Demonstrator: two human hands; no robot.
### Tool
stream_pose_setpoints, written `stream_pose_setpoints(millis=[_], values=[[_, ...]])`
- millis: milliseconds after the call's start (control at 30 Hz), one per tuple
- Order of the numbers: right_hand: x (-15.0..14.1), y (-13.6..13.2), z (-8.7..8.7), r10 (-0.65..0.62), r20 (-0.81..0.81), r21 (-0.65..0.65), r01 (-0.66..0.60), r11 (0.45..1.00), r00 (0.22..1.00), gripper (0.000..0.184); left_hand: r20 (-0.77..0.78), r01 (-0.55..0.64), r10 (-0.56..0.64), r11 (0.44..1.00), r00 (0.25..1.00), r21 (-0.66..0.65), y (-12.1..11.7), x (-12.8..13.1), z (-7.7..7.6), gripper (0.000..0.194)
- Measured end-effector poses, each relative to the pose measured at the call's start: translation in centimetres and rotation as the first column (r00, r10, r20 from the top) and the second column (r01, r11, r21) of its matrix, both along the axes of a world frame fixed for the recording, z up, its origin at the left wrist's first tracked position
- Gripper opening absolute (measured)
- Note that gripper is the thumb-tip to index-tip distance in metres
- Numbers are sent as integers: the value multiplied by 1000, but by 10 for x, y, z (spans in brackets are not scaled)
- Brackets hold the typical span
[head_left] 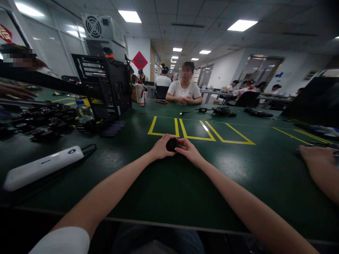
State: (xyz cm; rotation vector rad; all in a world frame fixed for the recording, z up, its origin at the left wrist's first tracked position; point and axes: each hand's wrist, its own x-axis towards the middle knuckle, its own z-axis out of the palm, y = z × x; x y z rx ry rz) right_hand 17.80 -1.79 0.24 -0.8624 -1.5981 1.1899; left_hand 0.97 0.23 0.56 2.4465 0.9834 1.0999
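Note:
Between my two hands is a small, dark, rounded object (172, 144), whose kind I cannot make out. My left hand (160, 146) wraps around its left side, thumb below and fingers over the top. From the right, my right hand (188, 150) grips the same object with thumb and fingers. Both hands are low over the green tabletop (169, 190), just in front of the yellow tape outlines (194, 138). Part of the object is hidden by my fingers.
A white elongated device (45, 167) lies on the left. Behind it are black parts (45, 118), a bottle (84, 112) and a computer case (106, 86). Cables (222, 111) lie farther back. A person (184, 86) sits opposite; another person's hand (316, 155) is at right.

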Motion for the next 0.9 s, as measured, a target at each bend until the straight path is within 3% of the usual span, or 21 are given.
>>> stream_pose_setpoints(millis=[200, 400, 600, 800, 900], values=[[-1, 1, 0, -57, 19, 42, 56, 998, 998, 23, -5, 9, -9, 1000, 1000, 7, 0, -1, 1, 58], [0, 4, 0, -40, 61, 11, 39, 999, 997, 31, -11, 3, -3, 1000, 1000, -7, -1, -1, 2, 58], [0, 6, -6, 18, -21, 37, -17, 999, 1000, 32, 3, 5, -5, 1000, 1000, 18, 1, -1, -1, 58], [-1, 6, -6, -45, 11, 49, 44, 998, 999, 24, 13, 19, -20, 999, 1000, 36, 3, -1, -2, 57], [-1, 6, -5, -63, 45, 41, 61, 997, 997, 31, 13, 30, -31, 999, 999, 38, 2, -1, 0, 58]])
